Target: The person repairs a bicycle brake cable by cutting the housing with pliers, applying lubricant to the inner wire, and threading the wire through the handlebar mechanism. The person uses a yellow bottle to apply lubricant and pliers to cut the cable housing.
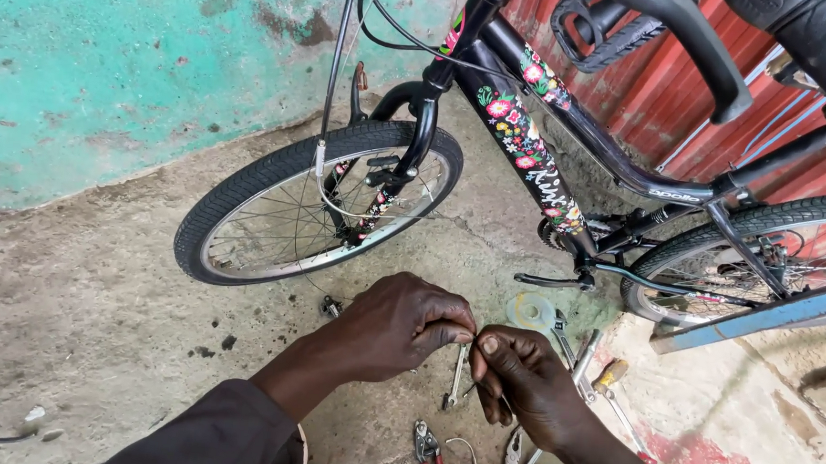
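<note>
Red-handled pliers [430,453], two pairs; two bicycle wheels [314,202].

A black bicycle [571,146] with a flowered frame stands on the concrete floor [91,337], its front wheel [314,202] near a turquoise wall [109,51]. Below the bicycle's pedal lie red-handled pliers [430,453], a spanner [458,376] and a screwdriver [614,388].

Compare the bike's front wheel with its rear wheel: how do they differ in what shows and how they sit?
1. The front wheel shows whole; the rear wheel is cut off by the picture's right edge.
2. The front wheel stands before the turquoise wall; the rear wheel stands before the red corrugated sheet.
3. A blue bar crosses the rear wheel; none crosses the front.

Both have black tyres and thin spokes.
</note>
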